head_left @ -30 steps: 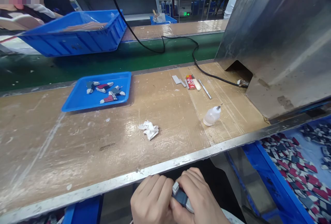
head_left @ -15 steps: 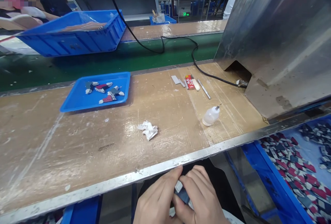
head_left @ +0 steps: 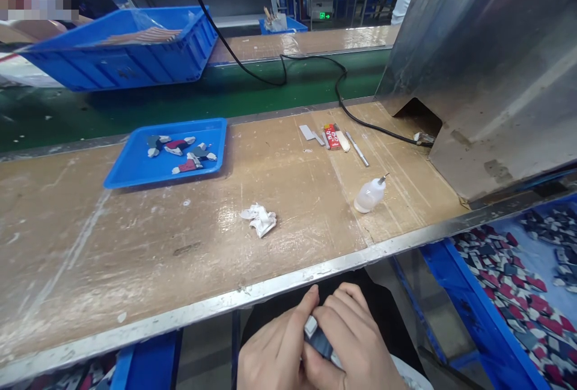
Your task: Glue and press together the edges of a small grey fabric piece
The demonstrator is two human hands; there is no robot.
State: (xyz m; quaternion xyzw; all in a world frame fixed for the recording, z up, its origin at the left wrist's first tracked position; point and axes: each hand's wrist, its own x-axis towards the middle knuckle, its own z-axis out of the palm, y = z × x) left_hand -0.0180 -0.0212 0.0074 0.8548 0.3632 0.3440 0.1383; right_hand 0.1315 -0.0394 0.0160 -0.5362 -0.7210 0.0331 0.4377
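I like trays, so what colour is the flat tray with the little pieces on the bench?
The tray is bright blue, seen best in the head view.

Tabletop (head_left: 180, 246): worn wood-look board, scuffed, glossy in patches, edged with a dull metal strip (head_left: 288, 285). Shallow tray (head_left: 135, 167): smooth blue plastic, slight sheen. Squeeze bottle (head_left: 368, 196): translucent soft plastic, metal tip. Crumpled wad (head_left: 259, 219): white paper or cloth, matt. Hood (head_left: 487, 59): brushed sheet metal, streaky. Conveyor belt (head_left: 135, 107): matt green. Cable (head_left: 360, 125): black, smooth.
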